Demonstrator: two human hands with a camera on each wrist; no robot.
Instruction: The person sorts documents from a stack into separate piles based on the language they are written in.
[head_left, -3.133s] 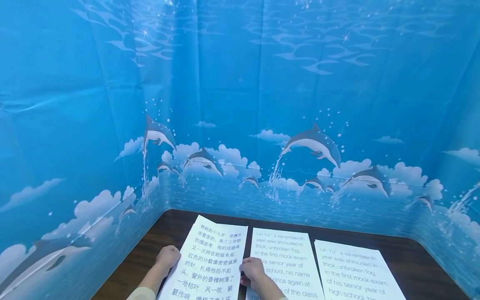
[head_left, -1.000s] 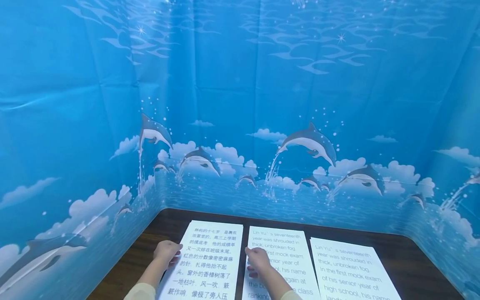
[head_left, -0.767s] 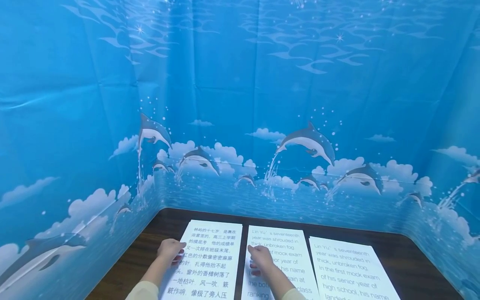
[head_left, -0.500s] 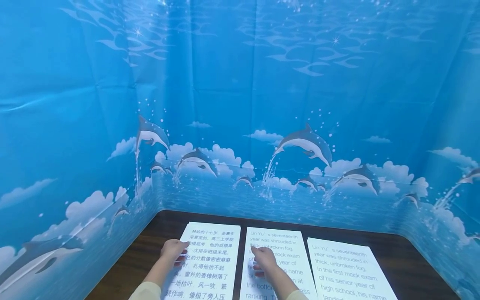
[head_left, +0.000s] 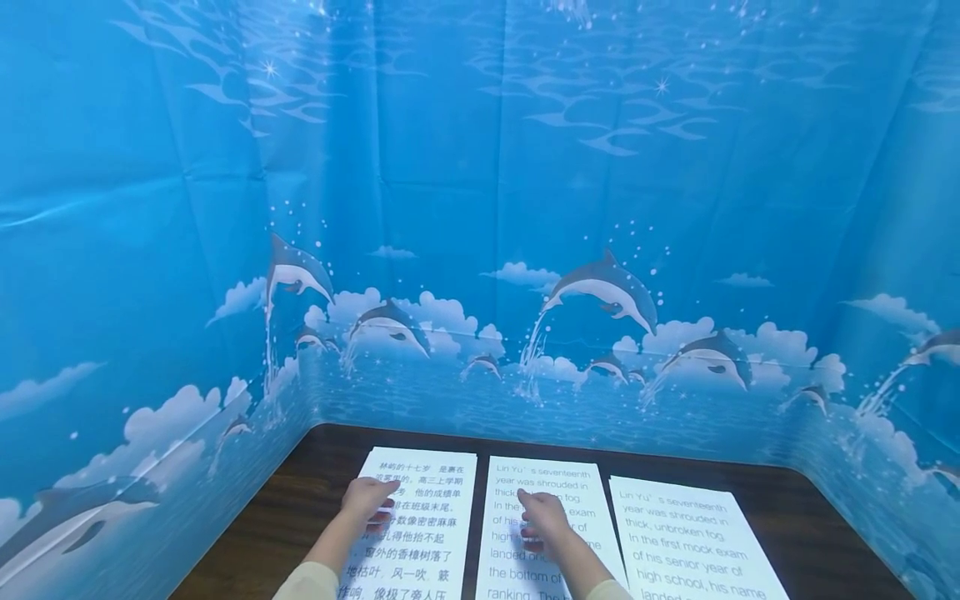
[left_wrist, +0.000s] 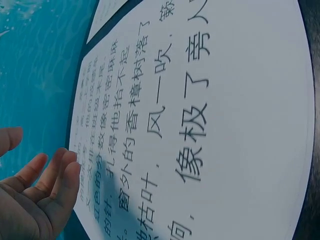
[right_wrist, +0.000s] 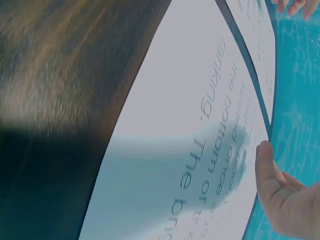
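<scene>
On the left lies a stack of white paper [head_left: 431, 533] printed with Chinese text, its edges nearly even. My left hand [head_left: 367, 500] hovers over that stack's left side; in the left wrist view its loosely bent fingers [left_wrist: 70, 175] hold nothing. Beside it lies a middle stack of paper [head_left: 510, 554] with English print. Over this one is my right hand [head_left: 546, 521], fingers relaxed and nothing in its grasp. The right wrist view shows the right thumb [right_wrist: 265, 155] raised, and a hand shadow falling across the English page.
A third stack of paper [head_left: 675, 533], also English and slightly angled, lies at the right. All three rest on a dark wooden table [head_left: 255, 533]. Blue sheeting [head_left: 450, 208] with dolphins and clouds encloses the table's back and sides.
Earlier both hands held the left stack's side edges, its top sheet sticking out askew. Now that stack is squared, and both hands have let go and shifted right above the papers.
</scene>
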